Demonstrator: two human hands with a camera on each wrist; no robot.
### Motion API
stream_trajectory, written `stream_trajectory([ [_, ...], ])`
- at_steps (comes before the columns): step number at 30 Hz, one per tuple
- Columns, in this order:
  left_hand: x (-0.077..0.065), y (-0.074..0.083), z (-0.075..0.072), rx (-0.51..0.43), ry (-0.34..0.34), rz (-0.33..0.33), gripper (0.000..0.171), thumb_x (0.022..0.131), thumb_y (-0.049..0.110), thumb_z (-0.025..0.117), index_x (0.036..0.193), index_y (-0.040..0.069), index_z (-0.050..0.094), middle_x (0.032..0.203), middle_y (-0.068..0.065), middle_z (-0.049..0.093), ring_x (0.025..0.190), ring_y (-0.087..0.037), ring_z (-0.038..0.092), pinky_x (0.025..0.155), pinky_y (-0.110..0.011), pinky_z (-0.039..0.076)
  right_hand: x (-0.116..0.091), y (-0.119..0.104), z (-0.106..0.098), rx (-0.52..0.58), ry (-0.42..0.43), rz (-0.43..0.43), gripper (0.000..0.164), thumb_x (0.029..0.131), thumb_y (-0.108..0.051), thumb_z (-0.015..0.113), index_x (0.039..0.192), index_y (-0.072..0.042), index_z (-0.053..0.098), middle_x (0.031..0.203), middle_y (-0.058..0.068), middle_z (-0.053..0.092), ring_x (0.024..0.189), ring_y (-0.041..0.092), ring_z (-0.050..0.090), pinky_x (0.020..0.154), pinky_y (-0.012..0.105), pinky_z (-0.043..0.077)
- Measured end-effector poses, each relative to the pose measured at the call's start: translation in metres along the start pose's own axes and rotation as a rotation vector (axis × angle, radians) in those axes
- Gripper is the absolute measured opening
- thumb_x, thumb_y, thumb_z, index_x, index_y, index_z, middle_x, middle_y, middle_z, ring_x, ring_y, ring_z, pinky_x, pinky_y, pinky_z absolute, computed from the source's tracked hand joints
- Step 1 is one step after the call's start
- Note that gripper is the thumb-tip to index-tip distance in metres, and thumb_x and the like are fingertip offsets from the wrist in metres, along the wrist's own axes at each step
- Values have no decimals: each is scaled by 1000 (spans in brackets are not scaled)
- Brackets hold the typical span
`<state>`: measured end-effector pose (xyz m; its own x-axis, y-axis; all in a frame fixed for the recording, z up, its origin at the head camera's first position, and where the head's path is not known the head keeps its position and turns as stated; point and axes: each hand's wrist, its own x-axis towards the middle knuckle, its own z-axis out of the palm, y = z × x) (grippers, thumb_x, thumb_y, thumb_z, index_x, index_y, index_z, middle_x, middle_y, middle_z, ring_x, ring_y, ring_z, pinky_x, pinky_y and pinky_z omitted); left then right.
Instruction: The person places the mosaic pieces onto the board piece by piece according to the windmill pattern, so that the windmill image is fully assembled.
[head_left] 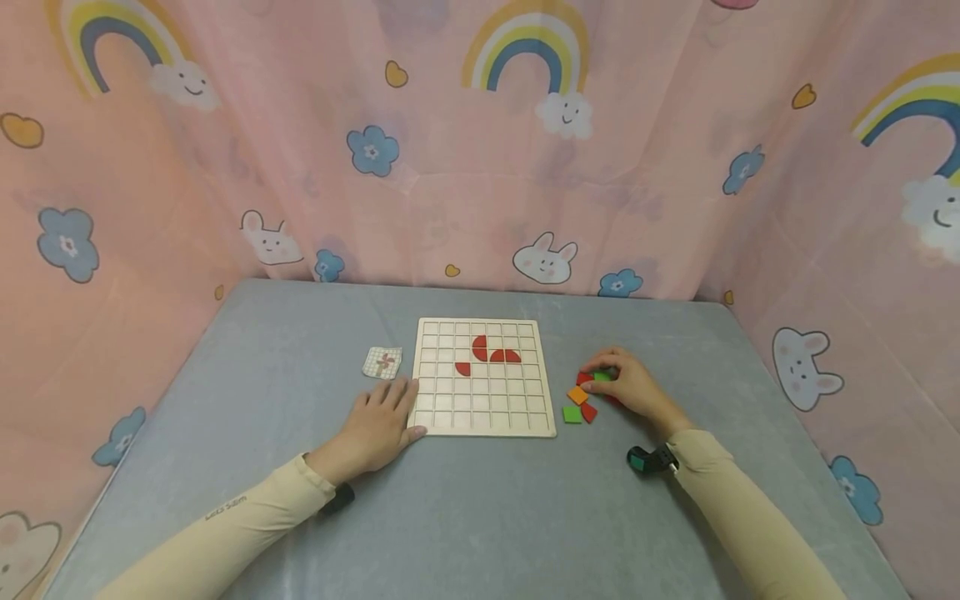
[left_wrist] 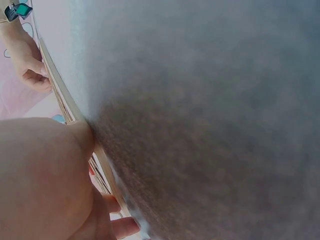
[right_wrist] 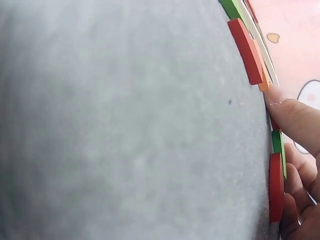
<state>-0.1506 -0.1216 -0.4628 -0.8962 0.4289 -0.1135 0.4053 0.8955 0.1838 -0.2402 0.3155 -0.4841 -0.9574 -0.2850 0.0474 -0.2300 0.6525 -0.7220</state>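
Left hand: The left hand (head_left: 375, 423) lay palm down at the near left of the board, fingers extended and loosely parted, gripping nothing; fingertips and thumb touched the board's left edge and near left corner.
Right hand: The right hand (head_left: 630, 385) was bent over the loose pieces, thumb and forefinger either side of a red piece (head_left: 584, 378); I could not tell whether they pinched it.
Board: The pale gridded board (head_left: 480, 410) sat flat on the grey table (head_left: 480, 517), between the two hands.
Red pieces on it: Five red quarter-rounds (head_left: 480, 354) lay in its squares, four close together beyond the middle, one a row nearer and to the left.
Loose pieces: Right of the board were an orange square (head_left: 577, 395), a green square (head_left: 572, 414) and a red quarter-round (head_left: 589, 412), with another green piece (head_left: 602, 377) partly under the right hand.
Card: A small card (head_left: 382, 363), printed with a grid and red pattern, lay just left of the board.
Backdrop: Pink curtain (head_left: 450, 208) with rainbows and rabbits hung behind.
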Motion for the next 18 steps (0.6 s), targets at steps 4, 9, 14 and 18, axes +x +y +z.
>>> stream_trajectory([
  [4,0,0,0,4,-2,-1,72,110,39,57,160,-8,35,165,-30,36,149,-51,35,112,-68,36,0,0,0,-3,11,-8,25,93,-17,85,112,-2,79,122,17,64,119,35,53,99,47,42],
  [9,0,0,-1,13,-7,-4,72,110,39,56,161,-8,35,165,-29,36,150,-51,35,112,-68,36,0,1,1,-2,18,-10,24,93,-17,84,111,-1,80,121,17,64,118,35,52,97,46,42],
  [14,0,1,-1,13,-12,-8,72,110,39,56,161,-7,35,166,-29,35,150,-51,35,113,-68,36,1,1,1,-3,25,-7,24,93,-17,84,111,-1,80,120,17,64,118,35,53,96,45,42],
  [18,0,1,-1,10,-14,-12,72,110,39,56,161,-7,35,166,-29,35,150,-51,35,113,-67,35,1,1,0,-11,29,-10,24,93,-17,85,110,-1,80,120,17,65,116,35,54,94,44,42],
])
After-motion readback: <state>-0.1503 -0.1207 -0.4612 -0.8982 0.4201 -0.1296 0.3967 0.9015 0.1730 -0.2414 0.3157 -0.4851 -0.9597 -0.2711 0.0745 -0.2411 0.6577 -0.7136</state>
